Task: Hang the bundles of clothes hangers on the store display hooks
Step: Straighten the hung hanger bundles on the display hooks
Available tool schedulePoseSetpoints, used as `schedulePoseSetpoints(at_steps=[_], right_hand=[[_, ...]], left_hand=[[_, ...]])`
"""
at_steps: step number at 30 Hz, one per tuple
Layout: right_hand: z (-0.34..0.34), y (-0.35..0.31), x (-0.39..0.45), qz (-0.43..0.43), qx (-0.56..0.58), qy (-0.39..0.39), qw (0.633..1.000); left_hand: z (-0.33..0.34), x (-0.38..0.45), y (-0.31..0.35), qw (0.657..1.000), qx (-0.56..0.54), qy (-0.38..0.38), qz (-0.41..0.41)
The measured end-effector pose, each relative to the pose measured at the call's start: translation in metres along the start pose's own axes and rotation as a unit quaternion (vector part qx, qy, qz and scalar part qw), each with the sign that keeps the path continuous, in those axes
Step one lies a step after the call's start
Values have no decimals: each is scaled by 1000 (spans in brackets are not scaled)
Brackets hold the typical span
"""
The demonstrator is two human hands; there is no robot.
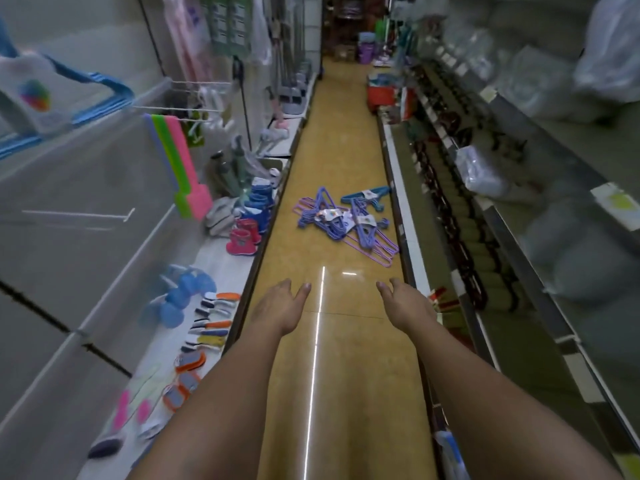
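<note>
Both arms are stretched out down the aisle, and both hands are holding nothing. The left hand (282, 304) has its fingers loose and a bit spread, and the right hand (403, 301) looks relaxed too.

The bundles of clothes hangers (346, 221) are in a messy pile on the yellow floor (339, 375), up at 12 o'clock from the hands and well apart from them. Mostly purple ones with card labels, plus a teal bundle (367, 195) at the far edge, around 1 o'clock of the heap.

The step in hand looks like going in for the next pickup. My take: don't grab the whole tangle. Those thin wire frames will snag on each other, so pick one bundle by the label band or the hook tops and lift it straight out.

Free display hooks seem to be on the left wall: a bare white prong (79, 214) at about 9 o'clock and white rods (173, 109) higher up, at 10 o'clock, next to a blue bundle (100, 95) already hanging. Thread all the hook tops on at once.
</note>
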State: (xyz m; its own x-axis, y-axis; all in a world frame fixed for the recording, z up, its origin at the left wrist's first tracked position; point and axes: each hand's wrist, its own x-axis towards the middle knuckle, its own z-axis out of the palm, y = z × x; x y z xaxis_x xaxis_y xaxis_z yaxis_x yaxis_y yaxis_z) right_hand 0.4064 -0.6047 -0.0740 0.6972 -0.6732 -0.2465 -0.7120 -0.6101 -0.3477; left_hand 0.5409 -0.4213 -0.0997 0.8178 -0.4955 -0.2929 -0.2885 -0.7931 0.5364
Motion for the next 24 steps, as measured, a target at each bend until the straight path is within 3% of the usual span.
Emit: schedulePoseSetpoints(at_steps=[14,24], right_hand=[[2,14,122,93,26,-1,995],[-41,43,294,102,56,9,993]], left_hand=[[10,143,36,997,32,-62,38],[12,295,135,996,47,-54,46]])
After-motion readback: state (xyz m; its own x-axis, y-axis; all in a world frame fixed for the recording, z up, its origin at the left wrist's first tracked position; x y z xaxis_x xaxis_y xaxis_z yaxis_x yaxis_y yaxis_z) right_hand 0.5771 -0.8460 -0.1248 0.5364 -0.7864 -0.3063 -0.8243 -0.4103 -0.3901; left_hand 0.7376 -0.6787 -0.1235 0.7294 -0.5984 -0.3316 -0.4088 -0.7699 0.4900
